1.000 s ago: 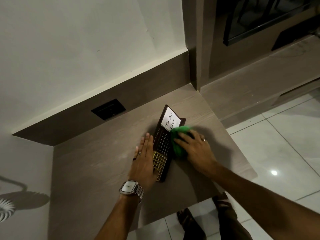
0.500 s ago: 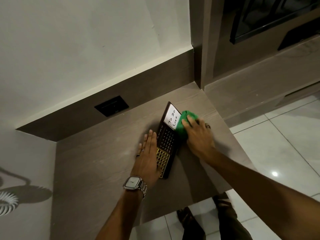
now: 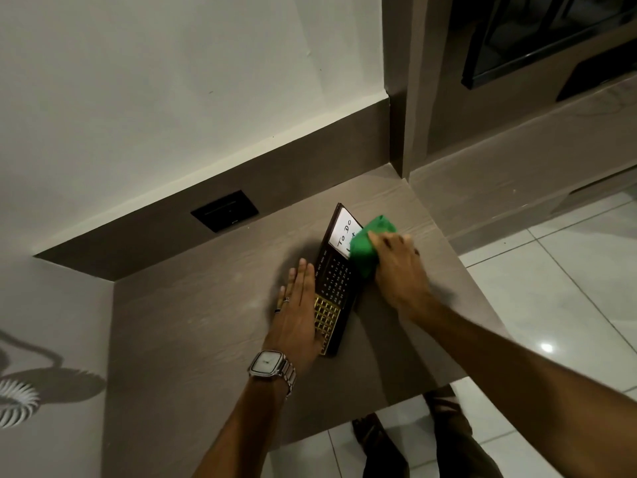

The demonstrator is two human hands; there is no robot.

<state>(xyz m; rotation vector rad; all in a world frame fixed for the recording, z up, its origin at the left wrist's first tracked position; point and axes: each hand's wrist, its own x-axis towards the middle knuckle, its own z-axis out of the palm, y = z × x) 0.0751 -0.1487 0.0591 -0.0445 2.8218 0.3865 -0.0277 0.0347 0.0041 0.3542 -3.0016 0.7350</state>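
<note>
Nearest to us, our feet (image 3: 375, 439) stand on the tiled floor (image 3: 551, 288), below the surface (image 3: 206, 322) and on the near side of the calendar board (image 3: 336, 281). The wristwatch (image 3: 267, 362) sits just short of the board's near end. Our left hand (image 3: 298, 305) lies flat with straight fingers along the board's left edge, its palm on the gold grid (image 3: 327, 312), pinning the board to the surface. The board lies flat, its long side running away from us. At its right edge our right hand (image 3: 400, 274) curls its fingers over a bunched green cloth (image 3: 367, 246), which is pressed onto the white panel (image 3: 344, 225) at the board's far end and covers part of the handwritten "To Do List". The two hands are apart, one on each side of the board.

We judge that wiping is the step in hand, with the cloth on the far panel. The next move calls for firm pressure from the left hand so the board does not slide, and light strokes of the cloth toward the board's near end.

No box, tray or bin shows near the board. Only the gold grid has cells, and we cannot tell whether anything sits in them. Beyond the board's far left, a dark socket plate (image 3: 224, 211) is set in the upstand (image 3: 310, 167).
</note>
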